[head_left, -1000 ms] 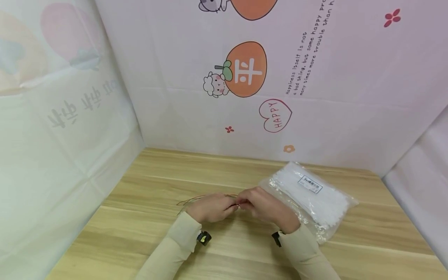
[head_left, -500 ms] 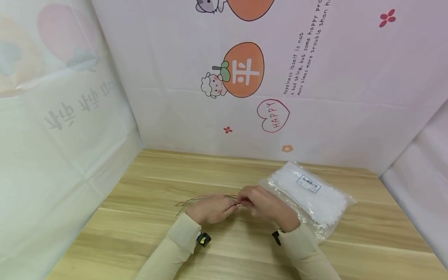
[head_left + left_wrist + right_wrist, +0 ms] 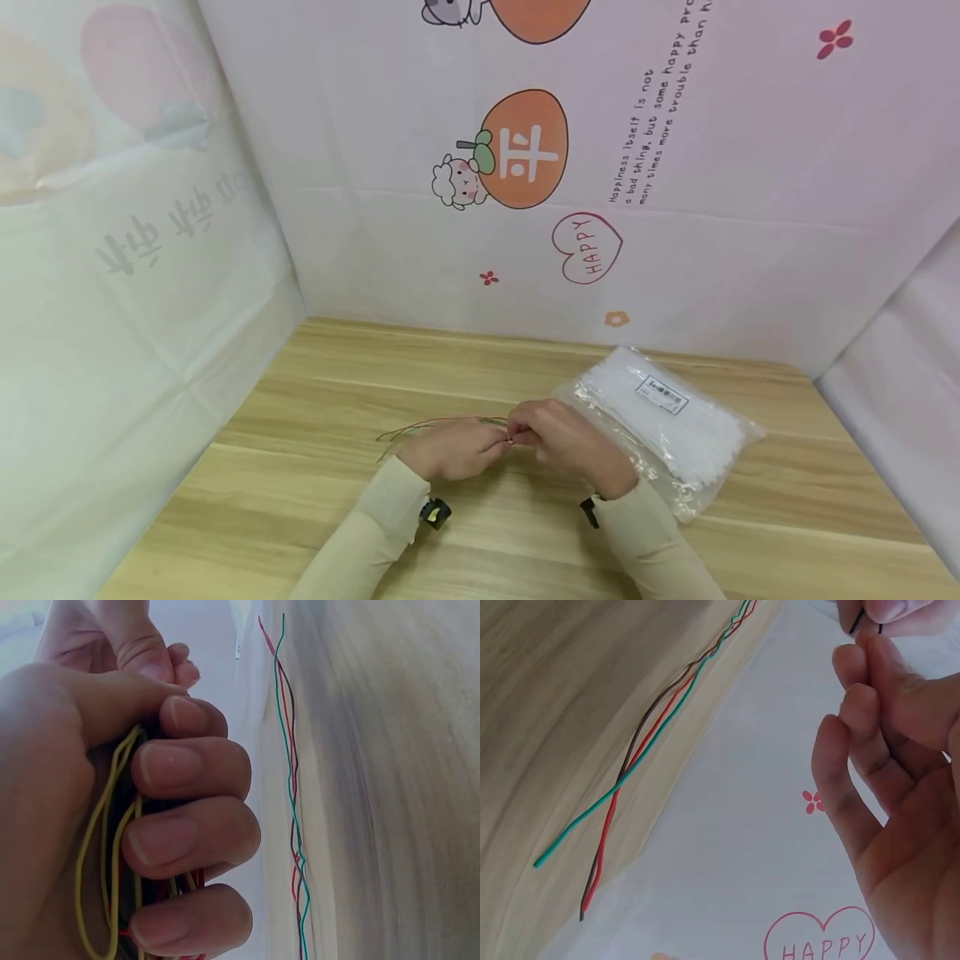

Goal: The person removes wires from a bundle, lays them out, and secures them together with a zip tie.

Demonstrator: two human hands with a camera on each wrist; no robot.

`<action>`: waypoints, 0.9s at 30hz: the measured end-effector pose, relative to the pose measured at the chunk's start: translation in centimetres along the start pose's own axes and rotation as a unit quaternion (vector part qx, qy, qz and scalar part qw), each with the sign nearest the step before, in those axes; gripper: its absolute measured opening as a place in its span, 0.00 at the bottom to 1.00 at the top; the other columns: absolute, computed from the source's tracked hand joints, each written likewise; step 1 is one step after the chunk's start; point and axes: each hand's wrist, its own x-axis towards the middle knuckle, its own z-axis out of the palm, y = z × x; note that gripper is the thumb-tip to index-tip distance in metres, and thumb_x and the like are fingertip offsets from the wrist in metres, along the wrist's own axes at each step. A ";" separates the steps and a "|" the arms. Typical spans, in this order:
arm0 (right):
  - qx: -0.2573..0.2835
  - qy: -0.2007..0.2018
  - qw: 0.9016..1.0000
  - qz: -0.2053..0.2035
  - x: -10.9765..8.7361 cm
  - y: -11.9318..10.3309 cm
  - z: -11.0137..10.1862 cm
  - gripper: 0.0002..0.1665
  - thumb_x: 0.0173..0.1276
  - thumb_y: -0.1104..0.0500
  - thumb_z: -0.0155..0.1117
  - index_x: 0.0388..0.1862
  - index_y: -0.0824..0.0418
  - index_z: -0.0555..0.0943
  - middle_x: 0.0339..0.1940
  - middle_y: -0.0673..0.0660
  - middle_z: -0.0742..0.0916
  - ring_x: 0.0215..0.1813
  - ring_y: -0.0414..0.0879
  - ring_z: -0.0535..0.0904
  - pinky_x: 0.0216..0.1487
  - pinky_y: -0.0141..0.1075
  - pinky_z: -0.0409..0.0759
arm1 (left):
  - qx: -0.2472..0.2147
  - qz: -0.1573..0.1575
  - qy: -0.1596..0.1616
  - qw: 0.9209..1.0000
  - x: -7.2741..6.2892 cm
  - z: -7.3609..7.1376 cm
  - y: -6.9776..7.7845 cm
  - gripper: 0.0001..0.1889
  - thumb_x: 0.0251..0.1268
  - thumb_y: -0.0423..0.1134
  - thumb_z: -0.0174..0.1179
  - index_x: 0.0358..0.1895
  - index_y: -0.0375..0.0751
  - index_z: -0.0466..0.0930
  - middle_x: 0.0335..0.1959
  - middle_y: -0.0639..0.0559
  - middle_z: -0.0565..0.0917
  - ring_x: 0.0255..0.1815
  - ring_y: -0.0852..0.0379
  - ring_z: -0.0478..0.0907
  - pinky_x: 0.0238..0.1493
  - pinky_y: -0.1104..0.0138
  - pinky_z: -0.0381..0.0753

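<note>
My left hand (image 3: 453,450) is curled round a bundle of thin wires; yellow loops (image 3: 84,862) show beside its fingers in the left wrist view, with red and dark strands behind them. Against its fingertips, my right hand (image 3: 566,442) pinches between thumb and forefinger at a wire end. A short black wire (image 3: 857,621) sticks out by the left fingers in the right wrist view. Red, green and dark wires (image 3: 649,739) trail loosely over the wooden table, crossing near their ends. The pinched tip itself is mostly hidden by the fingers.
A clear plastic bag (image 3: 663,425) with white contents and a barcode label lies right of the hands, close by the right forearm. White printed cloth (image 3: 420,250) hangs behind the table (image 3: 375,358) and along both sides.
My right fingertips lift and curl slightly, then come back down beside the left fingertips at the wire end. The left hand stays nearly still, and the bag has not moved.
</note>
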 end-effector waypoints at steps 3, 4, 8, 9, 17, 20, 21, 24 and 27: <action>-0.007 0.005 1.000 -0.007 -0.1 0.3 -0.1 0.11 0.63 0.73 0.73 0.32 0.58 0.86 0.29 0.48 0.89 0.32 0.35 0.81 0.36 0.28 0.82 | -0.018 -0.003 -0.004 1.000 0.0 0.0 -0.2 0.21 0.90 0.49 0.38 0.38 0.48 0.78 0.23 0.62 0.64 0.23 0.66 0.60 0.34 0.70 0.67; -0.007 0.005 1.000 -0.011 -0.1 0.5 -0.2 0.11 0.64 0.73 0.73 0.32 0.58 0.86 0.29 0.48 0.89 0.32 0.34 0.80 0.35 0.28 0.82 | -0.025 -0.003 -0.006 1.000 -0.1 -0.1 -0.4 0.21 0.90 0.49 0.38 0.37 0.48 0.77 0.24 0.62 0.65 0.24 0.65 0.61 0.34 0.70 0.67; -0.005 0.010 1.000 0.011 -0.5 1.3 -0.9 0.12 0.64 0.73 0.73 0.30 0.58 0.84 0.27 0.48 0.87 0.29 0.33 0.76 0.33 0.28 0.80 | -0.041 -0.016 -0.001 0.999 -0.4 -0.5 -0.9 0.20 0.89 0.48 0.39 0.40 0.46 0.79 0.26 0.59 0.68 0.27 0.64 0.64 0.40 0.67 0.73; -0.002 0.012 1.000 0.020 -0.7 1.5 -1.1 0.12 0.64 0.74 0.73 0.29 0.58 0.84 0.26 0.48 0.87 0.29 0.33 0.75 0.33 0.28 0.79 | -0.040 -0.019 0.003 0.999 -0.5 -0.6 -1.1 0.20 0.89 0.47 0.40 0.41 0.45 0.80 0.26 0.59 0.68 0.28 0.64 0.65 0.42 0.66 0.74; 0.003 0.018 1.000 0.024 -0.7 2.1 -1.5 0.08 0.67 0.71 0.71 0.32 0.60 0.86 0.26 0.48 0.86 0.29 0.33 0.74 0.32 0.28 0.78 | -0.021 -0.021 0.014 0.999 -0.7 -0.9 -1.8 0.19 0.89 0.44 0.39 0.49 0.43 0.82 0.21 0.60 0.63 0.22 0.63 0.60 0.38 0.67 0.72; 0.015 0.018 0.999 0.026 -0.5 2.0 -1.3 0.04 0.68 0.68 0.74 0.34 0.60 0.88 0.28 0.49 0.88 0.30 0.32 0.77 0.33 0.28 0.80 | -0.022 -0.028 0.019 0.999 -0.7 -0.9 -1.8 0.20 0.89 0.44 0.39 0.50 0.43 0.82 0.20 0.60 0.63 0.20 0.63 0.59 0.33 0.67 0.70; 0.021 0.017 0.999 0.027 -0.4 2.0 -1.2 0.04 0.68 0.67 0.74 0.35 0.60 0.88 0.29 0.49 0.89 0.30 0.32 0.78 0.33 0.28 0.81 | -0.020 -0.031 0.020 0.999 -0.7 -0.9 -1.8 0.20 0.89 0.44 0.39 0.53 0.43 0.83 0.20 0.60 0.63 0.20 0.63 0.59 0.33 0.68 0.69; 0.037 0.012 0.999 0.023 -0.3 1.9 -0.9 0.03 0.68 0.66 0.75 0.35 0.59 0.88 0.30 0.49 0.89 0.31 0.32 0.79 0.34 0.28 0.82 | -0.021 -0.033 0.019 0.999 -0.6 -0.8 -1.9 0.20 0.89 0.45 0.39 0.53 0.43 0.83 0.20 0.60 0.64 0.19 0.63 0.59 0.29 0.68 0.66; 0.038 0.015 0.999 0.009 -0.3 1.9 -0.7 0.04 0.68 0.65 0.75 0.34 0.59 0.88 0.30 0.48 0.89 0.31 0.32 0.79 0.35 0.28 0.82 | -0.022 -0.031 0.019 0.999 -0.5 -0.7 -1.8 0.20 0.89 0.45 0.39 0.51 0.43 0.82 0.20 0.60 0.64 0.19 0.63 0.59 0.27 0.70 0.63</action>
